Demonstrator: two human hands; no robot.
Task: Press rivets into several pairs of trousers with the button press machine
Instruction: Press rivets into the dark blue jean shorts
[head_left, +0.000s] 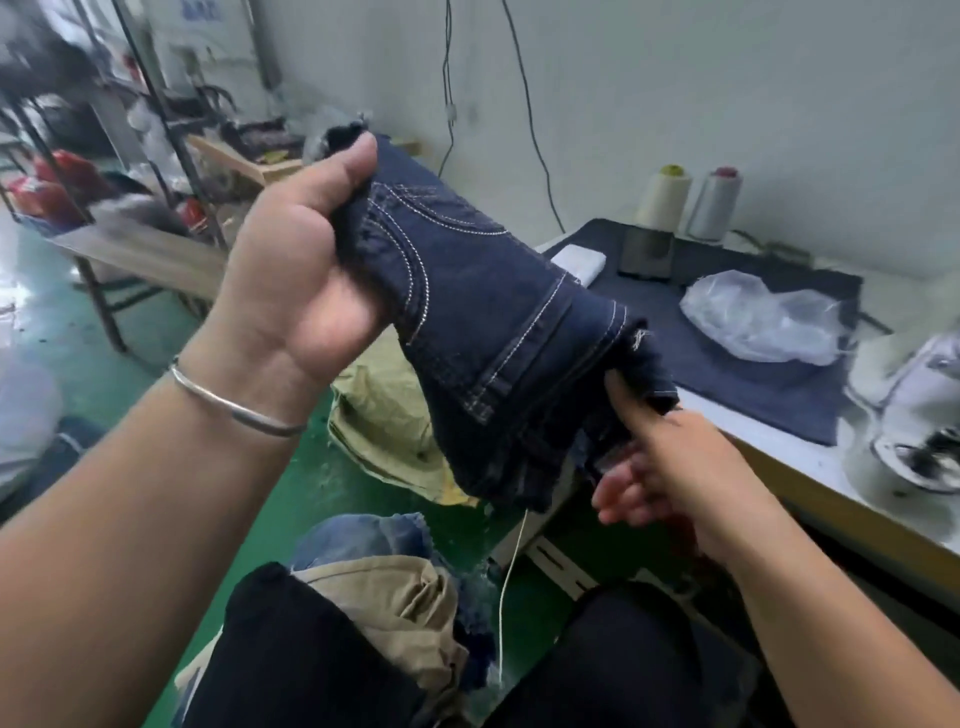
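While the left hand (306, 260) is clutching one raw edge of the dark denim trousers (493, 322) in its curled fingers, the right hand (670, 462) is pinching the opposite frayed corner, thumb on top. Between both grips the cloth is hanging in mid-air. Below it, tan fabric (395, 613) is lying in a heap; beyond the right grip, a plastic bag (763, 322) and two thread cones (685, 202) are sitting on the table (810, 483).

— How is the light on your side?
— I see soft, even daylight, no hard shadows. The white wall (727, 78) looks a little grey.
— And sharpness?
— The upper left of the frame is smeared by motion blur; the edges bend from the wide lens.
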